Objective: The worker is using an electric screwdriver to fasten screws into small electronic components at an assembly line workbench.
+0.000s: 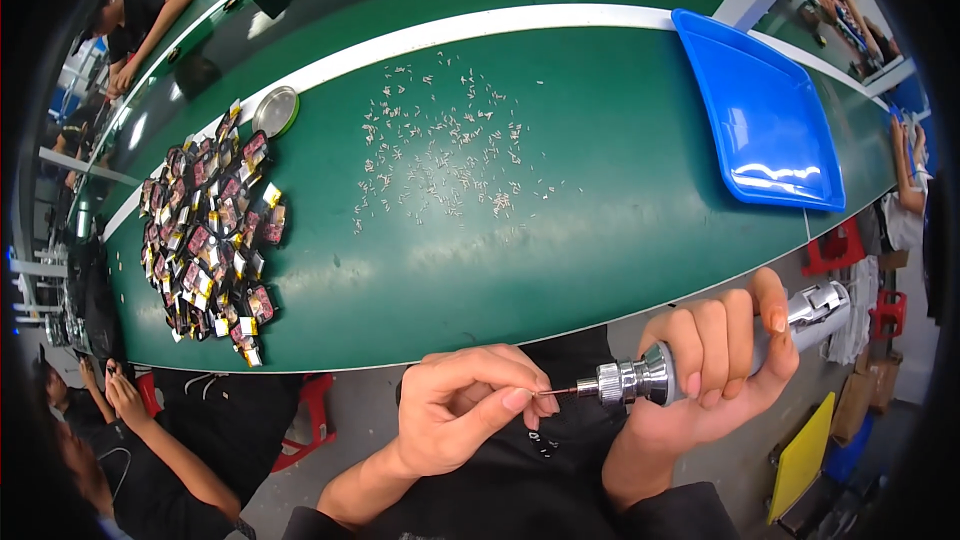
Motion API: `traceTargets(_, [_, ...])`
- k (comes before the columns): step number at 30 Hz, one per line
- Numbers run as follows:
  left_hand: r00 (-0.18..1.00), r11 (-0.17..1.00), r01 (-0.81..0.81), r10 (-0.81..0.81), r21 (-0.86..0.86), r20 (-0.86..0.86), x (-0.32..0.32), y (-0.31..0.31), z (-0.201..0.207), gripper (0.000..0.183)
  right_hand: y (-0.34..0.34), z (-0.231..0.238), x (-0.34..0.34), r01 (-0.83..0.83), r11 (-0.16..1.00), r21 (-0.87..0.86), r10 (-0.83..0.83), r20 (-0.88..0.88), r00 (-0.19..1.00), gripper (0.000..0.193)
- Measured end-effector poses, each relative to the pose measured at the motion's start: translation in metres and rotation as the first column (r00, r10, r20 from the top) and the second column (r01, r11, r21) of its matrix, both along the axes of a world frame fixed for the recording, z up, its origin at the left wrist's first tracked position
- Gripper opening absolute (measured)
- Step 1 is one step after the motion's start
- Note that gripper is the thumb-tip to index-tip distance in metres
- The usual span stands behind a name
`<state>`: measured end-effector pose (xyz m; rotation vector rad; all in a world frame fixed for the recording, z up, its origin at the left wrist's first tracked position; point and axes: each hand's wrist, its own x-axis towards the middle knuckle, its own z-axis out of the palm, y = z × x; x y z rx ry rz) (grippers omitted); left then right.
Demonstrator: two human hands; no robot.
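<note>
My right hand [700, 360] is wrapped around a silver, round-bodied electric screwdriver [640, 378], held almost level in front of my body past the table's near edge. Its thin bit [568, 391] points left. At the bit's tip, my left hand [455, 410] closes thumb and fingers in a pinch; whatever sits between them is too small to make out. Many tiny pale, screw-like pieces [440, 170] lie scattered over the middle of the green table [420, 290]. To the left is a heap of small black electronic parts [200, 240] with silver and yellow pieces.
A blue tray [775, 130] lies at the right of the table. Beside the heap stands a round shallow tin [275, 112]. A white strip [480, 28] borders the far side. Other people work at the left and far right; red stools [310, 420] stand below the table.
</note>
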<state>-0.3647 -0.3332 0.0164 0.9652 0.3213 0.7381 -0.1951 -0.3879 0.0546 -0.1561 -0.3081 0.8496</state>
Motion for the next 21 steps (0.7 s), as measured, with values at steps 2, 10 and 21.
traceTargets(2, [1.0, 1.0, -0.003, 0.003, 0.022, -0.003, -0.001, 0.0, -0.003, 0.011, 0.0, -0.002, 0.0, 0.0, 1.0, 0.007, 0.0, -0.003, 1.0, 0.01])
traceTargets(10, [0.999, 0.999, -0.027, 0.028, 0.044, -0.045, 0.004, -0.003, 0.002, 0.01, -0.002, -0.001, 0.001, 0.023, 1.0, -0.008, -0.022, 0.03, 0.999, 0.01])
traceTargets(21, [0.946, 0.882, -0.123, 0.243, 0.456, -0.214, 0.018, -0.001, -0.001, 0.015, 0.0, -0.013, 0.012, 0.043, 0.998, -0.039, -0.045, -0.046, 0.998, 0.012])
